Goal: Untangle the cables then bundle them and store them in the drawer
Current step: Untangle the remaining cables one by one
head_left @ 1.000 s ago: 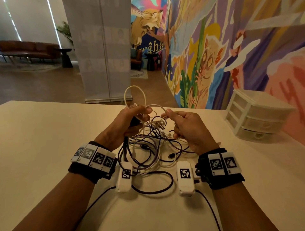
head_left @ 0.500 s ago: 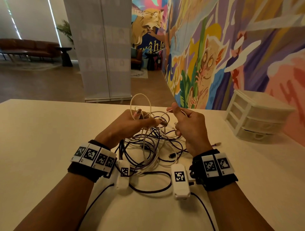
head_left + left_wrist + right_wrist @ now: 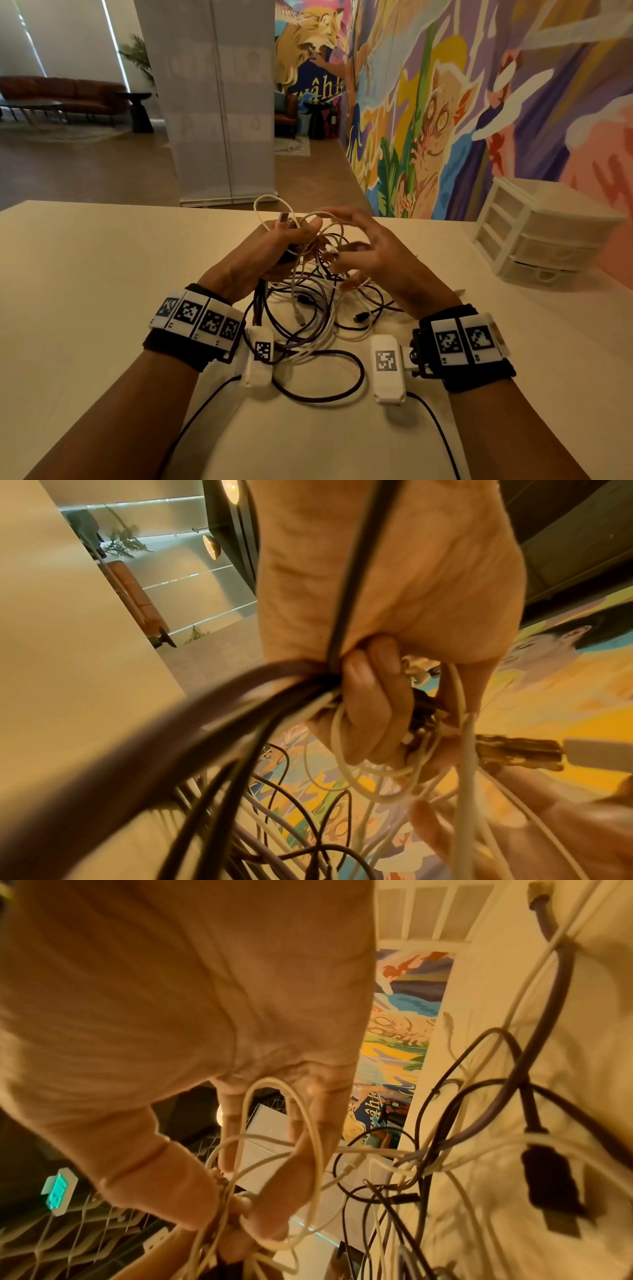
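Since a second ago the right hand (image 3: 373, 253) has let go its pinch on the white strand and spread its fingers among the loops, while the left hand (image 3: 274, 250) has kept its hold. On the left, that left hand is a closed fist round a gathered neck of dark and white cables (image 3: 308, 308), lifted above the middle of the table (image 3: 85, 274); the left wrist view shows the strands running out between its curled fingers. From the fist the rest of the tangle hangs down and pools on the table between the two wrists, toward the near edge. To the right, the right hand sits loose, thin white loops draped over its fingers, thumb and a fingertip closing lightly on strands in the right wrist view. Farther right, at the table's far right corner, the drawer unit (image 3: 541, 233) stands shut and untouched. By my reading the task is barely begun: nothing is freed, bundled or stored. The tangle has no clear long axis; its raised part runs roughly upright, one white loop (image 3: 270, 209) standing above the fist, pointing away from the person.
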`<action>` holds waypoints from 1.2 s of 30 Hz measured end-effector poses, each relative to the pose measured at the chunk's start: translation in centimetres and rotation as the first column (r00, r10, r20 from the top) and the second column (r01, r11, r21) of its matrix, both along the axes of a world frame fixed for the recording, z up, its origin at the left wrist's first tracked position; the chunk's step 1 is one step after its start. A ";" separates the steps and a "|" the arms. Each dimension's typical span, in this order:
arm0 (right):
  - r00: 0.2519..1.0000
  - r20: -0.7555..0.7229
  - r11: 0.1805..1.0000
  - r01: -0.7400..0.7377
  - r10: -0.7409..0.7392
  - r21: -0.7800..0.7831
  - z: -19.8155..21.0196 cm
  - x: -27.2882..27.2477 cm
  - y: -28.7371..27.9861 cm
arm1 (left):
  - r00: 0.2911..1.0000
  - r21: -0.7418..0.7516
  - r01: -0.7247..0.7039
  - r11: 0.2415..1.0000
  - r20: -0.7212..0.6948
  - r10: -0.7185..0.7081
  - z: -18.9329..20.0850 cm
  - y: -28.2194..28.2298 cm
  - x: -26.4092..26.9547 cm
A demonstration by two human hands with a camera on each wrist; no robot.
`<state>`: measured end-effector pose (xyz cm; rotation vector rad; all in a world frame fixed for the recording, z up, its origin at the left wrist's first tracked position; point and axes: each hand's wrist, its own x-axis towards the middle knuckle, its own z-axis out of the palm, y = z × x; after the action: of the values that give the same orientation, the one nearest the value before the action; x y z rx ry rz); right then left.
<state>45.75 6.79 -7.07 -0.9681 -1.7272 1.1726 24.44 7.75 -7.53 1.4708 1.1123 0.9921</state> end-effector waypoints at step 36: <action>0.895 0.031 0.813 0.389 -0.445 0.434 -1.6 0.5 1.6 | 0.999 -0.006 -0.002 1.000 -0.034 0.002 0.0 0.2 0.2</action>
<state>46.26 8.42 -8.69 -1.0964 -1.6561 0.4324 24.68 7.93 -7.57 1.4873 1.1401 0.9678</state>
